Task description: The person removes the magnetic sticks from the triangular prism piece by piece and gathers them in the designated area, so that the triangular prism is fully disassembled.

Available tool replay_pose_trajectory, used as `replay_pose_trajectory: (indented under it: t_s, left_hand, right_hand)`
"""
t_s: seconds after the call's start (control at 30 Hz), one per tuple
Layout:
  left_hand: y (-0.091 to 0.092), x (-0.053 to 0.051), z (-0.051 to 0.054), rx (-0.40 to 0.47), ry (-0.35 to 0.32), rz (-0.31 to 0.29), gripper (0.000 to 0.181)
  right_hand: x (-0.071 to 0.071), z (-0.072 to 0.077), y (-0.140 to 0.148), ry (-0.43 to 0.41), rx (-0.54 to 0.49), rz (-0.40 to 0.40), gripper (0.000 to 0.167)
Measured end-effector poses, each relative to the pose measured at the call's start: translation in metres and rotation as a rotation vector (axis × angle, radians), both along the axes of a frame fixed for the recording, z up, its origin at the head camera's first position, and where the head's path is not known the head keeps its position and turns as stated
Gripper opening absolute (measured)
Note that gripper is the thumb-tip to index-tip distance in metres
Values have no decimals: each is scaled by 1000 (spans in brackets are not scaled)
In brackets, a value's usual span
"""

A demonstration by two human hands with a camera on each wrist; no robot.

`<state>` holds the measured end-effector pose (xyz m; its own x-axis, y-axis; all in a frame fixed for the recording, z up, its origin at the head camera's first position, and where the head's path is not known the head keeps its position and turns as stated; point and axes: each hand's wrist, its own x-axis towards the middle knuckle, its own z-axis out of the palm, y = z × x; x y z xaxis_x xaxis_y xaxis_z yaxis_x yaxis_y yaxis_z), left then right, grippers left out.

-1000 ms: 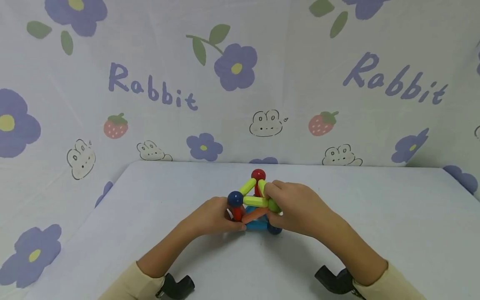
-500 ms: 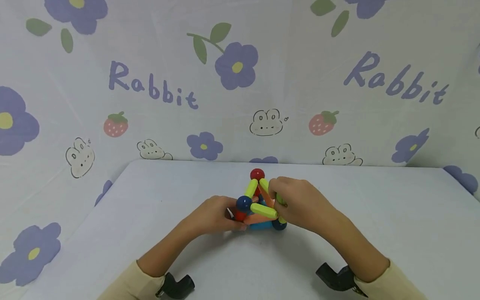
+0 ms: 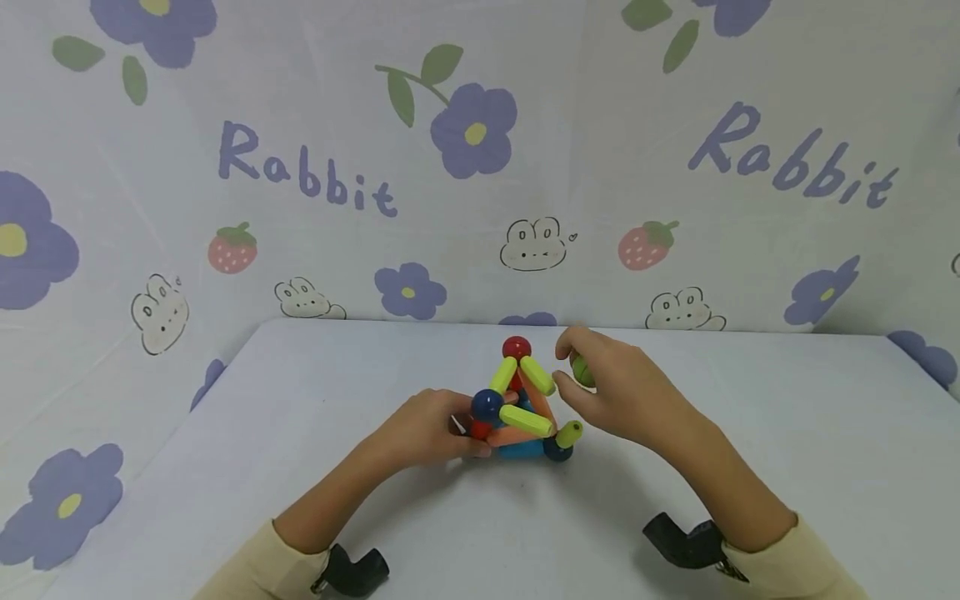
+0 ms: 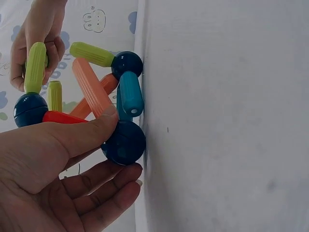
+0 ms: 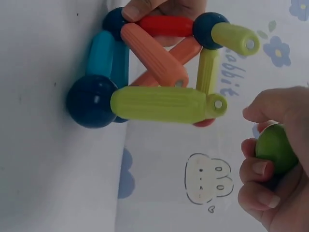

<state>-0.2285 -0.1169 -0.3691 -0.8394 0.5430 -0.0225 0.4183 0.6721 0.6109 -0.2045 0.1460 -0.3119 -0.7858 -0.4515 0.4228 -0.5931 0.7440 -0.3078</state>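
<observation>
Rod-and-ball frame [image 3: 527, 421] sits lower centre on the worktop [image 3: 750, 433], part-built, I'd say: base's joined, but three lime rods [image 3: 537, 376] show bare ends, prob. what's left. L hand [image 3: 431, 429] pinches a dark blue ball [image 4: 124, 143]; R hand [image 3: 622, 387], right of centre, thumb spread, fingers curled round a green ball [image 5: 276, 147], apart from it all.

Left grip [image 3: 429, 429] held a rod-and-ball frame [image 3: 527, 420], right grip [image 3: 626, 385] held a green ball [image 3: 582, 372] nearby, white worktop [image 3: 772, 425] lay beneath, patterned cloth [image 3: 585, 158] hung behind
</observation>
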Motion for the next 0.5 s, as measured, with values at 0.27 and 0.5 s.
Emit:
replay_pose_trajectory:
  t_s: [0.27, 0.5]
  left_hand:
    - [2, 4, 5, -24, 24, 5, 30]
    - [2, 5, 4, -18, 29, 1, 27]
  right_hand:
    - [-10, -2, 12, -94, -109, 74, 40]
    - [-22, -10, 21, -79, -248, 124, 39]
